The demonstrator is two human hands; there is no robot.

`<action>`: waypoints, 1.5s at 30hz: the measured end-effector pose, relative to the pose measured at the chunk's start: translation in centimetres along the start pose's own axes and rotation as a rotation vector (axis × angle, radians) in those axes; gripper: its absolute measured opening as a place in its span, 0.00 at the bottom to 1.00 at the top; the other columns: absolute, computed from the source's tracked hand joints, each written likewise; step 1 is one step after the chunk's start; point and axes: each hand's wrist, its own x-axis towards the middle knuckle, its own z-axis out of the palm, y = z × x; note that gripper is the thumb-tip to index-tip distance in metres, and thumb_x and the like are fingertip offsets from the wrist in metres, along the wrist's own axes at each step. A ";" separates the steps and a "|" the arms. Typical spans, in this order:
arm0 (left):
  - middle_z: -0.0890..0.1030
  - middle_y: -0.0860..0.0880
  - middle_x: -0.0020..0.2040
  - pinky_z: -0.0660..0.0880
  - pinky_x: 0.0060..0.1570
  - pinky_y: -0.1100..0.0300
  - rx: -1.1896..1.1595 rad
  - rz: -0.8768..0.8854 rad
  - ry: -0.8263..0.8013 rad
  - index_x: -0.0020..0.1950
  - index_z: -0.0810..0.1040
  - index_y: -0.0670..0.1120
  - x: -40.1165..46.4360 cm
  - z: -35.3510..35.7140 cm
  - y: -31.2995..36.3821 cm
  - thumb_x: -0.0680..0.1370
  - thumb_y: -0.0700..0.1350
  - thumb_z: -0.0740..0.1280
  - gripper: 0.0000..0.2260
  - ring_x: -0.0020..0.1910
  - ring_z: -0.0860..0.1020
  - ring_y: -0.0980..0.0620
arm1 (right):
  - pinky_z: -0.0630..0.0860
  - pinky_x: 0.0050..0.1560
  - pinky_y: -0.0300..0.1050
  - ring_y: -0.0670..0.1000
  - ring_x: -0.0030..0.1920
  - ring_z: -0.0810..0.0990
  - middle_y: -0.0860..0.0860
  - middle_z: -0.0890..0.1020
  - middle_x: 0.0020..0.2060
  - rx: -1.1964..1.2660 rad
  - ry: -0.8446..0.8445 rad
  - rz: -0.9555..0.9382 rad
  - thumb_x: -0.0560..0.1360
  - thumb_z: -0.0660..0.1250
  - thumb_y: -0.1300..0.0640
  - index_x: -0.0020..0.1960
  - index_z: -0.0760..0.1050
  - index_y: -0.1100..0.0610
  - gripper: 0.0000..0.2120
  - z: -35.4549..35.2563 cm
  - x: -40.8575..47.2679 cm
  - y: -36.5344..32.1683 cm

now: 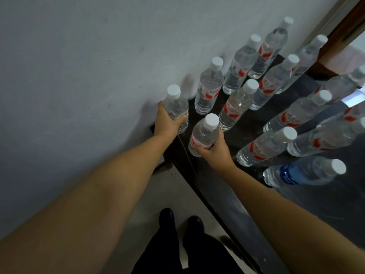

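Left grip [167, 123]: fingers curled round the lower body of a clear plastic water bottle with a white cap [175, 104], upright at the far left corner of the dark glossy desk [246, 125], just beside the grey wall [79, 76]. Right grip [214, 150]: clamped on a second clear white-capped bottle with a red-and-white label [204, 133], upright near the desk's front edge, close to the first but apart from it. More red-labelled capped bottles [209, 86] stand in rows behind and to the right. One blue-labelled bottle [300, 173] stands nearest the front. Dark shoes [166, 216] show on the pale floor [173, 190].
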 end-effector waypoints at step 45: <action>0.77 0.40 0.61 0.74 0.58 0.55 0.717 -0.438 -0.166 0.61 0.77 0.41 -26.2 -8.5 -11.5 0.78 0.45 0.63 0.14 0.59 0.76 0.42 | 0.73 0.50 0.47 0.58 0.56 0.77 0.57 0.77 0.57 -1.350 -0.869 -0.356 0.78 0.61 0.57 0.61 0.73 0.59 0.13 4.1 -8.7 2.0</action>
